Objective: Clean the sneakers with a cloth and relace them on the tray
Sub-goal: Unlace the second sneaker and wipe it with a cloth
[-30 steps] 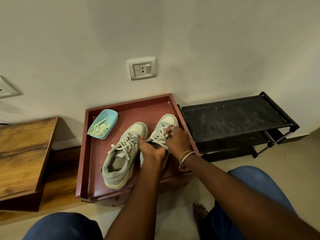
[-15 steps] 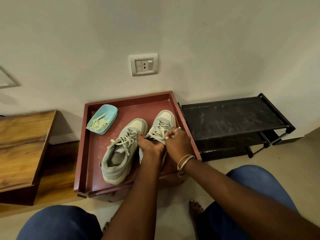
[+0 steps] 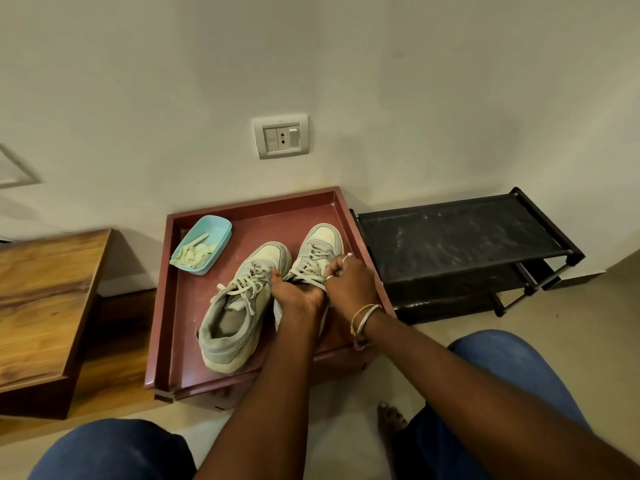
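Two grey and cream sneakers stand on a dark red tray (image 3: 180,306) by the wall. The left sneaker (image 3: 239,306) is laced and free of my hands. My left hand (image 3: 298,292) grips the right sneaker (image 3: 320,244) at its tongue and collar. My right hand (image 3: 349,282) pinches a cream lace end over that sneaker's eyelets. Both hands hide the rear half of the right sneaker. A pale cloth (image 3: 194,254) lies in a light blue dish (image 3: 216,230) at the tray's far left corner.
A black shoe rack (image 3: 460,237) stands right of the tray, touching its edge. A wooden bench (image 3: 38,299) sits to the left. A wall socket (image 3: 282,136) is above the tray. My knees in blue trousers and a bare foot (image 3: 391,420) are in front.
My right hand has drawn back from the toe end toward the middle eyelets with the lace. The left hand keeps its hold on the right sneaker.
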